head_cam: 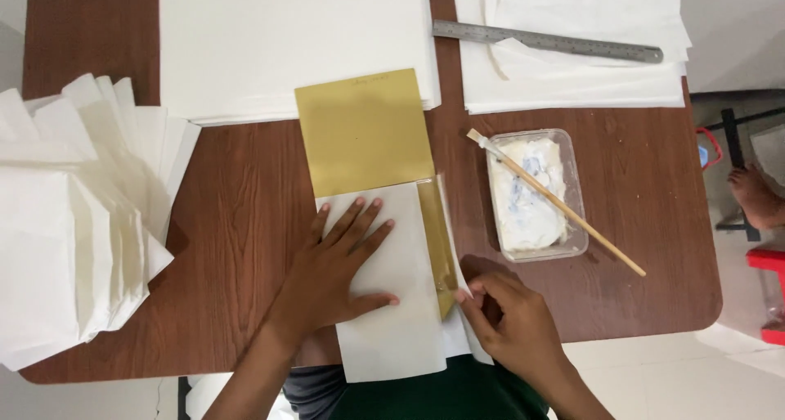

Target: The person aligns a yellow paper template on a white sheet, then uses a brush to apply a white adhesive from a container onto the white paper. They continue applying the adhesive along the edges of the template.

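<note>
The left hand (339, 265) lies flat with its fingers spread open on a white sheet (384, 293) near the 6 o'clock edge of the brown wooden desk (237, 224), pinning it down. That sheet covers the near end of a gold card (364, 130), which runs away toward 12 o'clock. The right hand (511, 326), at about 5 o'clock, has its fingers closed in a pinch on the sheet's right edge, where a narrow glossy strip of the gold card shows beside the paper.

At 3 o'clock from the hands stands a clear plastic tub of white paste (536, 193) with a wooden-handled brush (556, 201) laid across it. A steel ruler (546, 41) rests on loose white paper toward 1 o'clock, a large white stack (286, 35) sits at 12 o'clock, and a fan of folded white pieces (74, 215) fills 9 o'clock.

The step in hand looks like folding the paper's side flap over the pasted edge; the next move probably calls for steady pressure along that edge while the flat hand keeps the sheet from sliding
</note>
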